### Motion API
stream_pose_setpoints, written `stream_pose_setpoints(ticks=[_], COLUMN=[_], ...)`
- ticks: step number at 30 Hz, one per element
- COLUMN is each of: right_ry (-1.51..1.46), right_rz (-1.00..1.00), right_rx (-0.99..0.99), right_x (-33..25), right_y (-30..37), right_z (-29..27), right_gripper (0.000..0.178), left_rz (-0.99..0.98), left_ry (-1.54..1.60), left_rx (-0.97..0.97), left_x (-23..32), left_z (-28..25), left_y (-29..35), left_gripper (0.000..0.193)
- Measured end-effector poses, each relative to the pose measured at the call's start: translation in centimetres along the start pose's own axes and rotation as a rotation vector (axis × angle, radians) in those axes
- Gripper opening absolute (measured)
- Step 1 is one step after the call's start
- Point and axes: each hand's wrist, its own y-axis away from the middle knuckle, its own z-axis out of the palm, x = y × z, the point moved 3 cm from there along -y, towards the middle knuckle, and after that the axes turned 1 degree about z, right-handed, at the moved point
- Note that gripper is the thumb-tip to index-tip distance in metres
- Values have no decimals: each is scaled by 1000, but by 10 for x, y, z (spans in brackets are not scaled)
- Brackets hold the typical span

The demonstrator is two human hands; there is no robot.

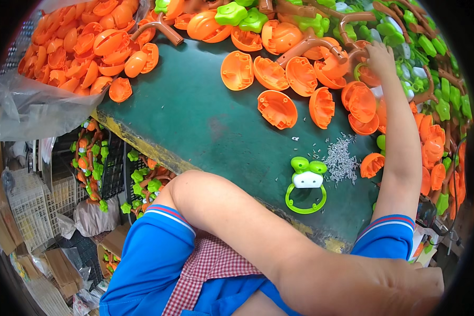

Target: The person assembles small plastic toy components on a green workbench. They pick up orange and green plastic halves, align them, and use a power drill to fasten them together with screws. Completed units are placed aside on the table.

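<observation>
My right hand (380,59) reaches to the far right, into a heap of plastic parts, fingers apart beside a brown branch-shaped piece (357,51). My left hand (397,287) is close in at the lower right; it is blurred, its fingers are hidden, and I cannot tell if it holds anything. Between my arms, on the green tabletop (205,113), lies a green ring (306,206) with a white snout piece (307,180) and green frog-like eyes (308,165) at its top. Small silvery screws (343,160) are heaped beside it. Several orange half-shells (277,109) lie beyond.
A clear plastic bag (31,108) at the far left holds many orange shells (68,50). Green star-shaped pieces (230,13) lie along the far side. Below the table's yellow edge (142,145) stand white crates (29,197), cardboard (63,271) and hanging assembled pieces (92,163).
</observation>
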Motion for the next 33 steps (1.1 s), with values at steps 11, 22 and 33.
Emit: stream_pose_setpoints(ticks=[11,22,33], right_ry=[-1264,-1916,-1839], right_rz=[504,942,899], right_rx=[48,-66,-184], right_x=[-16,-124,-141], right_y=[197,446,453], right_z=[-45,-20,-15], right_gripper=[35,20,21], left_rz=[-197,-292,-384], left_ry=[-1355,-2124,-1924], left_rx=[-225,-511,-425], left_x=[8,-39,-10], left_z=[-73,-150,-151], left_y=[65,173,184], left_gripper=[17,7,18])
